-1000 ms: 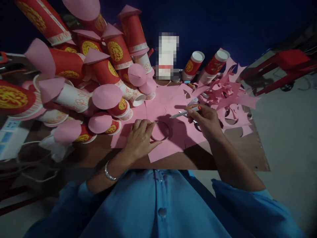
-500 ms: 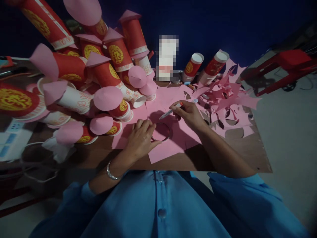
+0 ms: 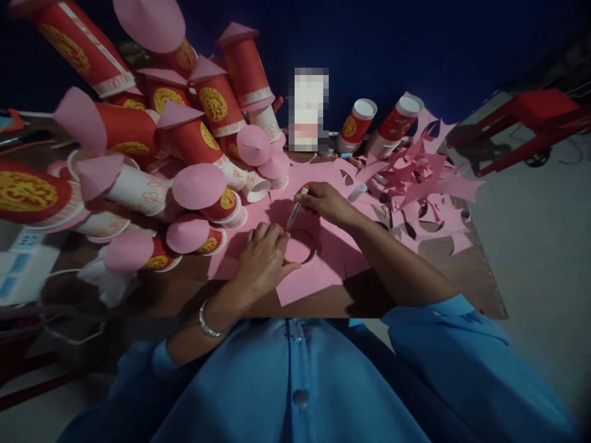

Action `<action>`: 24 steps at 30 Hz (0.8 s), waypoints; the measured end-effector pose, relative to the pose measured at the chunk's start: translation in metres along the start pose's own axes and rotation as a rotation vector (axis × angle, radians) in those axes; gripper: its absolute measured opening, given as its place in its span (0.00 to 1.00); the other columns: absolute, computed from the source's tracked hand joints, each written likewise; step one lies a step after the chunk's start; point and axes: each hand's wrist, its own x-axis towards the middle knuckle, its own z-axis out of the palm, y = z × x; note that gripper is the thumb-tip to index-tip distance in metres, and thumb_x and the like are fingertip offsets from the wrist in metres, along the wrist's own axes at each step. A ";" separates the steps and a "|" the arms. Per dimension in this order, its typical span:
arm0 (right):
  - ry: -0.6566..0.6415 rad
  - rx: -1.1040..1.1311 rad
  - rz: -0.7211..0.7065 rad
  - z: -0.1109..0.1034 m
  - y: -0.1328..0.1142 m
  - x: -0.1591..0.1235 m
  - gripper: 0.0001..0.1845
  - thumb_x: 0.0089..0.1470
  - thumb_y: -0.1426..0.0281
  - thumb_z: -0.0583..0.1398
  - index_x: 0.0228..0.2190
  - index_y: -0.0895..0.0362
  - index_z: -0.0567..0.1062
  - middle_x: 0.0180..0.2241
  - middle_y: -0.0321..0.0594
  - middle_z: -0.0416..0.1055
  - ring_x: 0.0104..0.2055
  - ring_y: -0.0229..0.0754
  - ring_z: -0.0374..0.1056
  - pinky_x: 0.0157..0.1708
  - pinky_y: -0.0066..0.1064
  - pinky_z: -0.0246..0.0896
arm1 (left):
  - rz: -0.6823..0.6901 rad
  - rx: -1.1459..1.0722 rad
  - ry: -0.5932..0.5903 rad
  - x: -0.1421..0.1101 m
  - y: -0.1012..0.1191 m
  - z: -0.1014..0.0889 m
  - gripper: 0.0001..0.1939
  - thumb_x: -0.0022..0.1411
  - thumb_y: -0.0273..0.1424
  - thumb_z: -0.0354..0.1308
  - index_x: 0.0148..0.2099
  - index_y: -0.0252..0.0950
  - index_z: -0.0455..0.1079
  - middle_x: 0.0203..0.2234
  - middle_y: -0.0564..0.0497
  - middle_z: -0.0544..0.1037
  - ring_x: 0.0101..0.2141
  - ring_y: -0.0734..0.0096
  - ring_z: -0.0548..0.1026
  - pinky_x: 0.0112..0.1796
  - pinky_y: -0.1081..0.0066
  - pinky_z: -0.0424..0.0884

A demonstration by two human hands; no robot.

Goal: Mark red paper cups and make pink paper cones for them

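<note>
On the table lies a sheet of pink paper with a thin dark ring flat on it. My left hand rests over the ring's left side, thumb along the near edge and fingers at the far left, holding it down. My right hand grips a white marker pen with a red-orange end. The pen slants down, its tip at the ring's far left edge, close to my left fingertips. Whether the tip touches the paper I cannot tell.
Red paper-cup towers with pink cone tops crowd the left. Pink paper scraps heap at the right, near two cup stacks. A pen cap lies behind my right wrist. A red stool stands beyond the table.
My right hand has moved left, bringing the marker pen from above the ring's far side to its far left edge and tilting it steeper. My left hand and the ring stay put.
</note>
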 end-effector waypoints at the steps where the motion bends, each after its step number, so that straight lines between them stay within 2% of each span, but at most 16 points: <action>1: -0.008 0.000 0.000 0.000 0.000 0.002 0.18 0.61 0.56 0.64 0.27 0.56 0.71 0.21 0.32 0.67 0.25 0.36 0.62 0.28 0.29 0.53 | 0.001 0.008 -0.007 0.000 0.000 0.000 0.30 0.56 0.44 0.75 0.55 0.33 0.76 0.47 0.40 0.78 0.50 0.46 0.71 0.48 0.53 0.71; 4: -0.045 -0.007 0.009 0.002 0.000 0.006 0.20 0.60 0.55 0.65 0.26 0.56 0.70 0.21 0.32 0.67 0.24 0.36 0.61 0.27 0.29 0.53 | 0.005 0.035 -0.024 0.001 0.001 -0.002 0.31 0.57 0.45 0.74 0.56 0.31 0.75 0.47 0.39 0.78 0.50 0.46 0.71 0.48 0.52 0.71; 7: -0.064 -0.013 0.027 0.003 -0.001 0.007 0.19 0.60 0.56 0.65 0.26 0.56 0.70 0.21 0.31 0.67 0.24 0.35 0.61 0.28 0.30 0.55 | 0.006 0.055 -0.039 0.001 0.001 -0.003 0.28 0.59 0.44 0.73 0.54 0.33 0.76 0.47 0.40 0.78 0.49 0.46 0.71 0.47 0.53 0.71; 13: -0.047 -0.053 0.040 0.000 0.002 0.004 0.18 0.60 0.58 0.65 0.26 0.56 0.70 0.22 0.32 0.67 0.25 0.36 0.62 0.29 0.30 0.53 | 0.014 0.023 -0.013 0.002 0.001 -0.002 0.25 0.60 0.42 0.73 0.54 0.34 0.77 0.46 0.40 0.78 0.49 0.46 0.71 0.46 0.53 0.70; 18: -0.004 -0.020 0.030 -0.005 0.009 -0.008 0.19 0.60 0.55 0.65 0.27 0.56 0.71 0.22 0.32 0.67 0.25 0.36 0.63 0.29 0.30 0.54 | 0.024 0.015 0.001 0.002 0.000 -0.001 0.25 0.59 0.43 0.74 0.53 0.35 0.77 0.45 0.40 0.78 0.48 0.46 0.71 0.46 0.53 0.70; 24: 0.063 -0.029 0.029 -0.014 0.011 -0.029 0.13 0.62 0.60 0.63 0.31 0.56 0.73 0.23 0.33 0.69 0.25 0.37 0.64 0.27 0.30 0.56 | 0.028 0.037 -0.004 0.001 -0.001 0.001 0.27 0.61 0.44 0.72 0.55 0.32 0.75 0.46 0.39 0.79 0.49 0.46 0.71 0.46 0.53 0.70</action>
